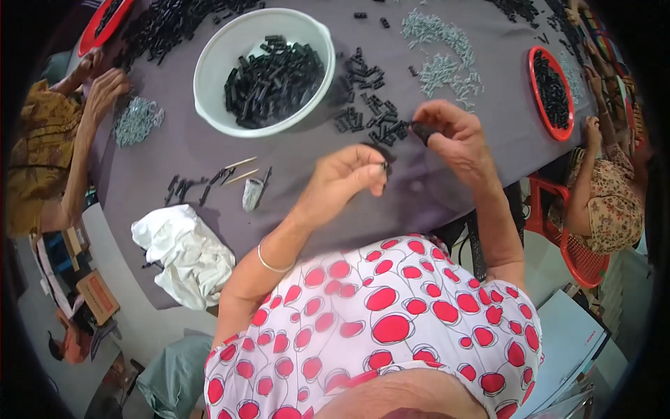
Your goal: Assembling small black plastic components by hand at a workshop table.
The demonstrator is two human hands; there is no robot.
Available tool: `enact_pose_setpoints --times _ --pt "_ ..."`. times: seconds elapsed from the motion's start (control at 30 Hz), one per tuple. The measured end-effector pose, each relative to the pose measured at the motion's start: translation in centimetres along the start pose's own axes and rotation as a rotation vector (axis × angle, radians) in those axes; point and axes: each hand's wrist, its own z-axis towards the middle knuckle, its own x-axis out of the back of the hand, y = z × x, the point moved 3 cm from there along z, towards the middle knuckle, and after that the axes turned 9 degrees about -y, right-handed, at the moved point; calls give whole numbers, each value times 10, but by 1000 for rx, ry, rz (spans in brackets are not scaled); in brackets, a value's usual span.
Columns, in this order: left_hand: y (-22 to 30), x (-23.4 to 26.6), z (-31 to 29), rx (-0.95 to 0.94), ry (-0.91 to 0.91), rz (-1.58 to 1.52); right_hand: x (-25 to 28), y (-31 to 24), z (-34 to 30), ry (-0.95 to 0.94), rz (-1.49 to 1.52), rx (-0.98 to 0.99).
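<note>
My left hand [347,176] is closed in a pinch, with a small dark piece [387,167] at its fingertips. Higher and to the right, my right hand [457,140] pinches a small black part [421,131] between thumb and fingers; its exact kind is hard to make out. Just left of that hand, a loose group of short black tubular parts [380,112] lies on the grey-covered table [286,157]. Beyond my left hand stands a large white bowl [202,94] heaped with similar black parts [272,84].
Silvery screw-like pieces [440,70] lie at the back right near a red tray [571,115] of black parts. Wooden sticks [241,171], a small wrapped grey piece [252,194] and a crumpled white cloth [188,255] lie at left. Other people's hands [105,91] work at both sides.
</note>
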Motion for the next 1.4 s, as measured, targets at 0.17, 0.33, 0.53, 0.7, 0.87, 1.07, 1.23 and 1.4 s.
enact_pose_setpoints --times 0.17,0.33,0.53,0.7,0.87,1.07,1.23,1.4 --pt "-16 7 4 -171 7 -86 -25 -21 -17 -51 -42 183" --pt "-17 6 3 -176 -10 -92 -36 -25 -24 4 -163 271" --pt "-18 1 2 -225 41 -19 -41 -32 -25 56 -390 350" --pt "-17 -1 0 -254 127 129 -42 -34 -26 84 -472 319" --pt "-19 -5 0 -268 150 157 -43 -31 -27 85 -433 270" --pt "-19 -7 -2 -245 225 297 -47 -26 -27 119 -424 230" --pt "-25 -8 -2 -268 263 394 -50 -24 -27 150 -416 242" --pt "-19 -10 -2 -287 309 524 -51 -22 -25 152 -437 250"
